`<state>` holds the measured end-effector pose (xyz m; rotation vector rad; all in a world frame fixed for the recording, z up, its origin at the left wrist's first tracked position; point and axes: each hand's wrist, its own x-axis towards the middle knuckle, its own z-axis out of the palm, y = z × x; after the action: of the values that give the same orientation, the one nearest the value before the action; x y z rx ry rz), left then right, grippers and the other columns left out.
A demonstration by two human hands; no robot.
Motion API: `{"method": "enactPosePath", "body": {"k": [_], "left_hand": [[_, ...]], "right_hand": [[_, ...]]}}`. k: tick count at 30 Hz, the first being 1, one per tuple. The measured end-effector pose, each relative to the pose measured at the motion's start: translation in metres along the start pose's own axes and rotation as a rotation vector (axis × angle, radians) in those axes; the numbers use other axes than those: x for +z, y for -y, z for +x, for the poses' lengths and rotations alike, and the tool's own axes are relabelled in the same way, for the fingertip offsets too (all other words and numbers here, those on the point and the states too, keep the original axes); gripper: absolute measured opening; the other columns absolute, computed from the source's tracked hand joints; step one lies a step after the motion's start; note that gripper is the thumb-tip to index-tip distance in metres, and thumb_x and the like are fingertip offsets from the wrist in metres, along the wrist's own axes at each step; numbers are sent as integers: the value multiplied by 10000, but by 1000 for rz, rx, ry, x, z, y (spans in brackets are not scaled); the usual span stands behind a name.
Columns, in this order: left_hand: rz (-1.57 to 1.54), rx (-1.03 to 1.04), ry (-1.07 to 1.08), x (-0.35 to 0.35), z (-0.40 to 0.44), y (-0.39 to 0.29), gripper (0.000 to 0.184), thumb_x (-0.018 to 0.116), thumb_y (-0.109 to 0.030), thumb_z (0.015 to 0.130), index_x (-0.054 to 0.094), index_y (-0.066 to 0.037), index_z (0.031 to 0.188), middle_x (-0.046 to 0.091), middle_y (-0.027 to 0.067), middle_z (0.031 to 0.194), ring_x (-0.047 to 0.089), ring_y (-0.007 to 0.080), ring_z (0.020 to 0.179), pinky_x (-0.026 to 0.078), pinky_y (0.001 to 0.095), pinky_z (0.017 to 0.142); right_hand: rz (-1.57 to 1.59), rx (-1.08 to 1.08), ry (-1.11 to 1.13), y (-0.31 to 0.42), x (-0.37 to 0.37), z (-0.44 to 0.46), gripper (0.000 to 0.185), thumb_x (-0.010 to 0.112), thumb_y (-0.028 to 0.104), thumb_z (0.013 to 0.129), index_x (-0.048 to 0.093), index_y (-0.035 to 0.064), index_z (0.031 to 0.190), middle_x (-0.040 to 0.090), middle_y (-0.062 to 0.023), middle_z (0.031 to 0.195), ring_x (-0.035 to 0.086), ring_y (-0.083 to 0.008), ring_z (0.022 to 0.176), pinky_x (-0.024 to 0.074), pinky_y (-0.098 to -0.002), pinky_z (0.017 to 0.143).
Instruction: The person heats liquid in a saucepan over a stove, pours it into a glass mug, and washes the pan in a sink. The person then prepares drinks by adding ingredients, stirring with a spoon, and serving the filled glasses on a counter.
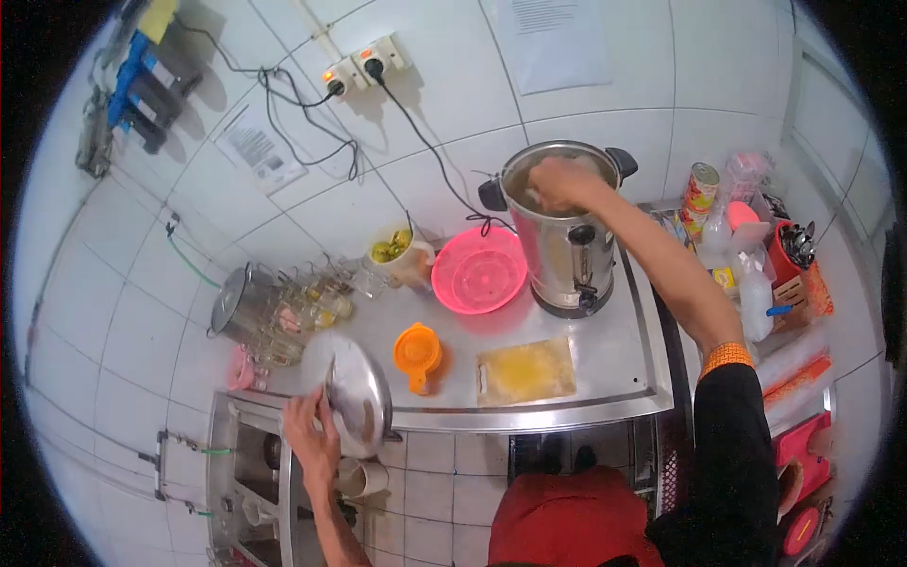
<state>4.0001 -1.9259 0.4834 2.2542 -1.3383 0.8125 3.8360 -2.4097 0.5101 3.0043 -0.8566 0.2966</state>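
Observation:
A round steel lid (370, 378) is tilted at the left front of the counter, with the fingers of my left hand (312, 430) closed at its near side. My right hand (565, 183) reaches over the rim of a tall steel urn (557, 260) with black handles and a tap. Its fingers are curled down inside the opening, and whatever they hold is hidden. Left of the urn sits a pink plastic basin (477, 271). An orange citrus juicer (417, 354) and a worn, yellow-stained cutting board (525, 372) lie nearer the front edge.
A pitcher (404, 260) with green-yellow pieces stands behind the juicer. Glasses (300, 317) and a steel pot (248, 300) crowd the left end. Power cords (420, 137) hang from wall sockets. On the right are a can (699, 198), bottles and a red utensil holder (786, 253).

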Motion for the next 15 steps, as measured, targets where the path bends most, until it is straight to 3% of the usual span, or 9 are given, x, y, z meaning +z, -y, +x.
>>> {"method": "enactPosePath", "body": {"k": [2, 4, 6, 7, 9, 10, 12, 13, 15], "left_hand": [[-161, 64, -57, 13, 59, -18, 188, 587, 0, 828, 643, -5, 1007, 544, 146, 792, 535, 306, 761, 418, 386, 682], [-303, 61, 2, 20, 110, -42, 178, 582, 5, 830, 643, -3, 998, 547, 144, 775, 545, 291, 714, 424, 369, 657], [-371, 190, 14, 38, 155, -51, 172, 577, 6, 829, 641, 9, 989, 544, 143, 751, 539, 287, 658, 427, 359, 622], [-406, 211, 9, 47, 174, -58, 166, 581, -2, 830, 644, 12, 982, 545, 146, 743, 538, 289, 649, 427, 362, 614], [-477, 255, -3, 65, 209, -74, 156, 582, -15, 831, 652, 18, 967, 552, 154, 731, 542, 294, 646, 430, 363, 607], [-512, 280, -4, 75, 225, -82, 153, 579, -20, 832, 656, 21, 957, 558, 159, 727, 548, 296, 651, 432, 362, 607], [-640, 315, -28, 99, 255, -96, 156, 571, -32, 834, 669, 10, 947, 579, 175, 739, 565, 306, 663, 446, 354, 621], [-650, 321, -25, 108, 269, -105, 156, 571, -32, 834, 669, 10, 947, 579, 175, 739, 565, 306, 663, 446, 354, 621], [-643, 379, 30, 122, 294, -126, 171, 612, -91, 843, 680, 0, 972, 650, 153, 820, 609, 233, 706, 476, 325, 666]], "right_hand": [[-36, -35, 162, 3, 3, 4, 248, 613, 254, 787, 695, 60, 918, 668, -180, 995, 641, -345, 960, 518, -471, 793], [-6, -25, 126, -7, 13, 12, 262, 617, 271, 789, 678, 34, 881, 673, -178, 956, 649, -352, 907, 514, -479, 757], [228, -39, 55, -19, 9, 14, 244, 610, 184, 760, 679, -28, 860, 643, -271, 950, 632, -409, 920, 511, -456, 791], [209, -28, 60, -26, 9, 14, 244, 610, 184, 760, 679, -28, 860, 643, -271, 950, 632, -409, 920, 511, -456, 791], [357, 223, -275, -47, 8, 8, 278, 598, 227, 830, 650, -43, 787, 658, -248, 835, 669, -328, 840, 533, -418, 666], [344, 233, -270, -50, 0, -2, 278, 598, 227, 830, 650, -43, 787, 658, -248, 835, 669, -328, 840, 533, -418, 666], [952, 462, -408, -48, -32, -33, 318, 581, 277, 882, 614, -17, 768, 612, -132, 711, 632, -177, 679, 508, -345, 501], [945, 472, -412, -51, -42, -43, 318, 581, 277, 882, 614, -17, 768, 612, -132, 711, 632, -177, 679, 508, -345, 501], [1285, 413, -613, -60, -60, -66, 255, 583, 330, 899, 580, 85, 830, 501, 22, 713, 492, -47, 583, 401, -215, 421]]}}
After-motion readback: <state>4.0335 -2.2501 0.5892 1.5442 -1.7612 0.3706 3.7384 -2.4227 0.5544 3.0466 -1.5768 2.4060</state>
